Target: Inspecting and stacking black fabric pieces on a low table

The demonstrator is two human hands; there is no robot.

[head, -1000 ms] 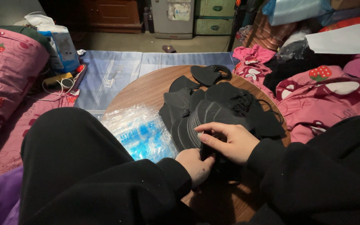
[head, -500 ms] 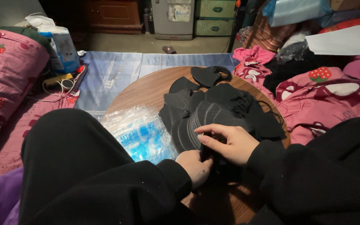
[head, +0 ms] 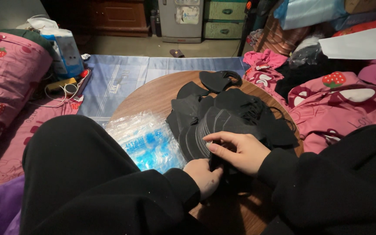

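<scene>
A pile of black face masks [head: 236, 113] lies on a round wooden table [head: 162, 93]. Nearest me is a fanned stack of black masks [head: 201, 132]. My right hand [head: 240, 150] rests on top of that stack, fingers curled over its near edge. My left hand [head: 203, 174] grips the stack's lower edge from beneath, thumb against the right hand. One separate black mask [head: 218, 80] lies at the table's far side. A clear plastic bag with blue print [head: 146, 141] lies flat on the table, left of the stack.
My black-clad knees frame the table on both sides. Pink strawberry-print bedding [head: 340, 100] lies to the right, a pink bolster [head: 5, 78] to the left. A blue-white tissue pack [head: 66, 54] and cables sit far left. A blue mat [head: 118, 80] lies beyond.
Both hands stay on the mask stack; the right hand's fingers have shifted slightly along its edge. Nothing else has moved.
</scene>
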